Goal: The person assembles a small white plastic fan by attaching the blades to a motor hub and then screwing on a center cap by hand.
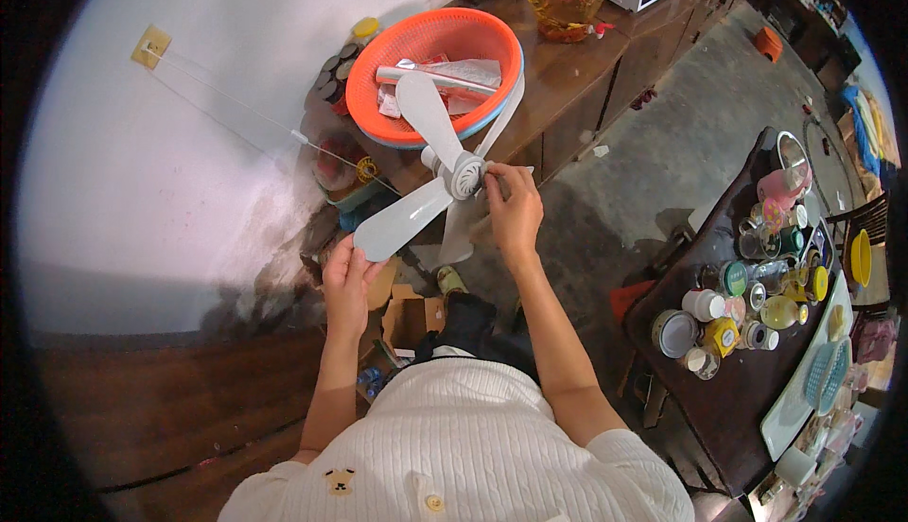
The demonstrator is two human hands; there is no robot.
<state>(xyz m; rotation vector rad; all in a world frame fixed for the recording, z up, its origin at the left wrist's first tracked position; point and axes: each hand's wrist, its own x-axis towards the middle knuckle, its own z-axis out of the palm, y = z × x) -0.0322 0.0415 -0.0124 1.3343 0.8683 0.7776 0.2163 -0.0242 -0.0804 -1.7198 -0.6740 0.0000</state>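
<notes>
White plastic fan [460, 167] looks light yet stiff, best held by its round hub [468, 180], where our right grip [516, 208] pinches the edge while our left grip [347, 283] pinches a paddle-shaped blade [405, 222].

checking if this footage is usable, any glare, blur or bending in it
Head view: bright, washed-out patch on the wall; head view: pale sheen on the near fan blade; head view: bowed table edges and black, rounded corners; head view: hands fairly sharp, right-rim clutter hard to make out.
</notes>
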